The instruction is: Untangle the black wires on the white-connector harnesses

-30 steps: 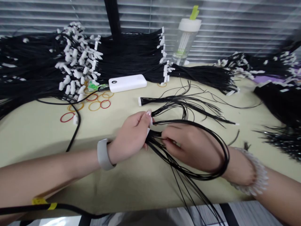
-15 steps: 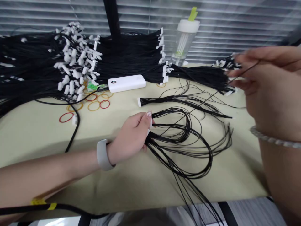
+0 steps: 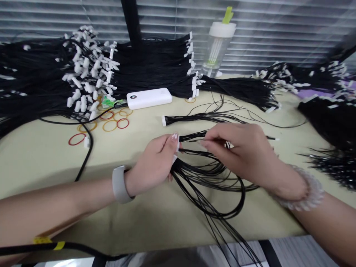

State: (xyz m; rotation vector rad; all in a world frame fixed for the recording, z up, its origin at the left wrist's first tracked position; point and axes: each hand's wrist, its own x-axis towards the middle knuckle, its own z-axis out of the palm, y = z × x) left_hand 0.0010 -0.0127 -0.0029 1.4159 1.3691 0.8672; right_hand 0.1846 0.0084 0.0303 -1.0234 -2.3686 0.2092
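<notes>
The left hand (image 3: 151,159) has two white connectors (image 3: 178,144) in its grip, the right hand (image 3: 241,152) one black wire (image 3: 195,141)

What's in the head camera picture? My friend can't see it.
A person's left hand holds small white plastic connectors trailing thin black wires, and the right hand pinches a slender black wire near them. Behind lie big heaps of black wires with white ends.

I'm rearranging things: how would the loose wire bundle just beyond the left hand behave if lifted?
The wire bundle would probably droop, since it curves and fans out. Its white connector, being blocky, should stay rigid.
</notes>
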